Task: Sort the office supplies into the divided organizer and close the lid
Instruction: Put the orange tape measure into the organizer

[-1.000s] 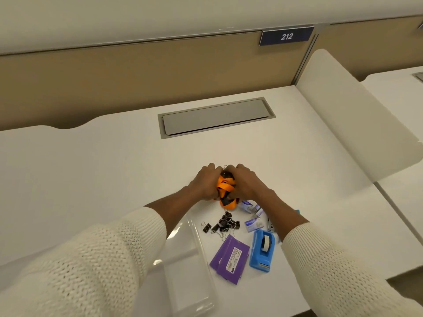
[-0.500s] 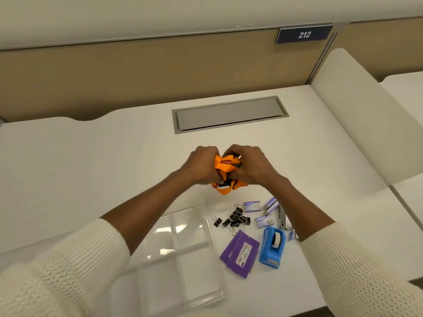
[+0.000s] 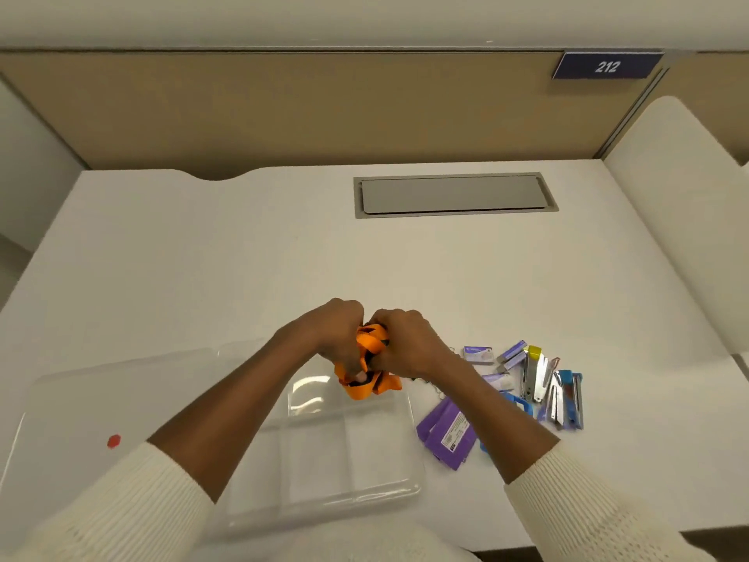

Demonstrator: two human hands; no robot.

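My left hand (image 3: 332, 334) and my right hand (image 3: 409, 344) both grip a bunched orange and black lanyard (image 3: 371, 369), held above the far edge of the clear divided organizer (image 3: 324, 460). The organizer lies open on the white desk, its clear lid (image 3: 101, 399) folded out to the left with a red sticker (image 3: 114, 441) on it. To the right lie purple packets (image 3: 448, 434), small staple boxes (image 3: 478, 354), several staplers (image 3: 551, 389) and a blue tape dispenser (image 3: 516, 403), partly hidden by my right forearm.
A grey cable hatch (image 3: 454, 194) is set into the desk at the back. A tan partition (image 3: 283, 111) with a "212" sign (image 3: 606, 66) stands behind. A white divider panel (image 3: 681, 204) closes the right side. The desk's front edge (image 3: 506, 549) is near my sleeves.
Both hands carried the lanyard bundle leftward and nearer, from beside the supplies to over the organizer's far edge. The view panned left, bringing the lid into sight.
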